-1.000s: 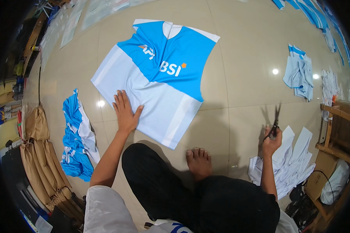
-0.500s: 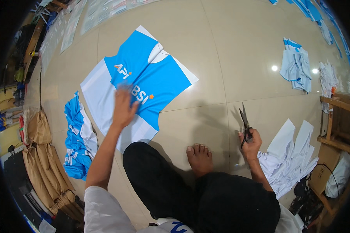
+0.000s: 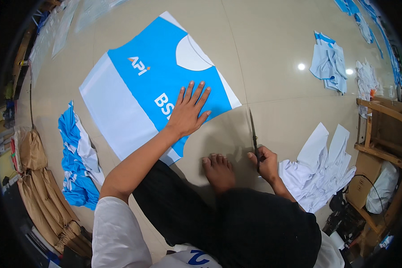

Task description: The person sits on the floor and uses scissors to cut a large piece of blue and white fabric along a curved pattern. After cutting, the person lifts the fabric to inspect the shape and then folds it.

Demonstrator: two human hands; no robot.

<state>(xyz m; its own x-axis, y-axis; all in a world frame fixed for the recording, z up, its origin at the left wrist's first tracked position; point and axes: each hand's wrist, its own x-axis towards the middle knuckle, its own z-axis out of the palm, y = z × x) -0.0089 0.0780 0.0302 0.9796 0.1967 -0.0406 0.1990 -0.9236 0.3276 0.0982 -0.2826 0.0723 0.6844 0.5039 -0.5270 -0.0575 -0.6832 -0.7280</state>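
Right hand [image 3: 266,163], grip clenched around one pair of black scissors [image 3: 254,129], one cardboard box [image 3: 363,184], contents hidden, left hand [image 3: 187,115], grip released, flat on one blue-and-white shirt [image 3: 149,82] on tiled floor [image 3: 277,49], one pale-blue cloth pile [image 3: 328,62] beyond.

Wearer's clothing: white short-sleeved cloth shirt [image 3: 120,234], the left sleeve ending near the elbow; bold dark-blue printed mark [image 3: 199,258] on the shirt front; plain black cloth trousers [image 3: 268,228]. Left hand [image 3: 187,110], right hand [image 3: 266,164] and visible foot [image 3: 220,172] bare.
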